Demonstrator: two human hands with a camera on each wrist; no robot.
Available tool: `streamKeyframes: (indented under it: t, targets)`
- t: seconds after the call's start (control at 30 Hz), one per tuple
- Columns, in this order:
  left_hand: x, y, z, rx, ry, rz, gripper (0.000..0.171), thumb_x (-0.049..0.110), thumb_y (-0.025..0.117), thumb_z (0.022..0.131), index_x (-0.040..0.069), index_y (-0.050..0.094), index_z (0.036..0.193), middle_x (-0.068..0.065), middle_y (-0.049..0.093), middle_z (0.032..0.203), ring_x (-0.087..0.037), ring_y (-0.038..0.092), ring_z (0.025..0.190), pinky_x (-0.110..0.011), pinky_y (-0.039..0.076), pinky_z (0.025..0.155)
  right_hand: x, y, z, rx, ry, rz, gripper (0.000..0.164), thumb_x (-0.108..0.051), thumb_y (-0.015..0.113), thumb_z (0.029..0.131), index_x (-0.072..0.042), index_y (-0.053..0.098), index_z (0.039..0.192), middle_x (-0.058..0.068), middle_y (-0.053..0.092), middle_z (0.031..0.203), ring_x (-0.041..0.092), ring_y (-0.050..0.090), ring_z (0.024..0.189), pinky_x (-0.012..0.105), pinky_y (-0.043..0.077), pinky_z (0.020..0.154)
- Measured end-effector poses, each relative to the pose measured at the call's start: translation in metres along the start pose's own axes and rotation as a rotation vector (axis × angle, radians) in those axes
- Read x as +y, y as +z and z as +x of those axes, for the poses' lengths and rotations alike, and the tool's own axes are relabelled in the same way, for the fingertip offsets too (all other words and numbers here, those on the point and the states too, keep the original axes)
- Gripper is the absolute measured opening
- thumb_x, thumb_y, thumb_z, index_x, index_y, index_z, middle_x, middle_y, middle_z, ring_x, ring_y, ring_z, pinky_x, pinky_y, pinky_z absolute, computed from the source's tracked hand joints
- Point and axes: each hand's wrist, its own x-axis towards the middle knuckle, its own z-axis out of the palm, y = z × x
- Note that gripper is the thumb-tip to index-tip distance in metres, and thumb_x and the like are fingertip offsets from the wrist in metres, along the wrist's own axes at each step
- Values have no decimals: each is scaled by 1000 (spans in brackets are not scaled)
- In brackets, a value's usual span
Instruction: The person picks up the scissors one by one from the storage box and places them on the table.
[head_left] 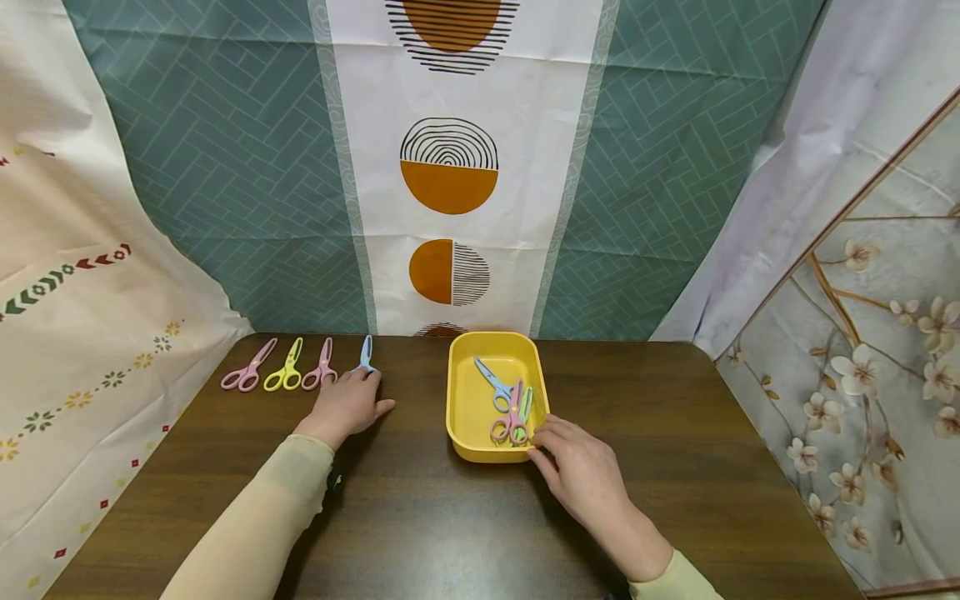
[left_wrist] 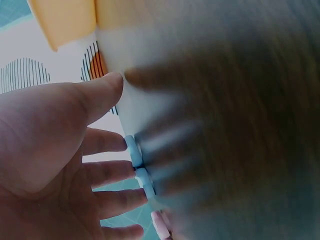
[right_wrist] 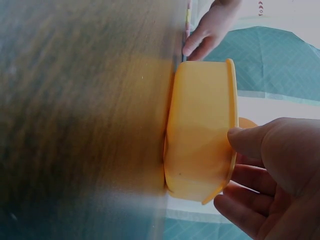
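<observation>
My left hand (head_left: 347,406) reaches to the back left of the table with its fingers extended. The fingertips touch the handle loops of blue scissors (left_wrist: 134,151), which lie flat with the blades (head_left: 366,350) away from me. At a yellow tray (head_left: 461,417), my right hand (head_left: 581,467) grips the near right corner, thumb at the front rim and fingers along the right side. Inside the tray lie blue scissors (head_left: 492,382), pink scissors (head_left: 515,412) and green scissors (head_left: 527,404), the green ones partly covered by the pink.
Left of my left hand, pink scissors (head_left: 250,367), yellow scissors (head_left: 289,364) and more pink scissors (head_left: 322,362) lie in a row near the back edge of the brown table (head_left: 420,517). A patterned curtain (head_left: 285,167) hangs right behind the table.
</observation>
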Motion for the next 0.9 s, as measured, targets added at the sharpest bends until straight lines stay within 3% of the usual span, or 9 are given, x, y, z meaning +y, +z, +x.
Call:
streamKeyframes:
  t: [0.3, 0.67, 0.9]
  targets:
    - [-5, -2, -3, 5, -9, 2, 55, 43, 70, 109, -2, 64, 140, -29, 61, 141, -51, 60, 134, -77, 39, 111, -1, 0, 1, 2, 3, 1, 16, -24, 93, 92, -16, 84, 102, 1, 82, 114, 25, 72, 128, 50, 61, 101]
    - [-10, 0, -5, -3, -19, 1, 57, 43, 68, 110, -2, 62, 144, -31, 59, 147, -52, 57, 138, -79, 35, 114, -1, 0, 0, -11, 10, -2, 15, -25, 92, 93, -16, 84, 102, 0, 82, 115, 24, 72, 129, 50, 60, 101]
    - [-11, -2, -7, 15, -6, 15, 55, 42, 69, 109, -3, 64, 139, -31, 61, 142, -53, 59, 134, -80, 37, 110, -1, 0, 0, -2, 8, -5, 15, -25, 92, 93, -17, 84, 101, 1, 82, 115, 25, 72, 128, 50, 61, 101]
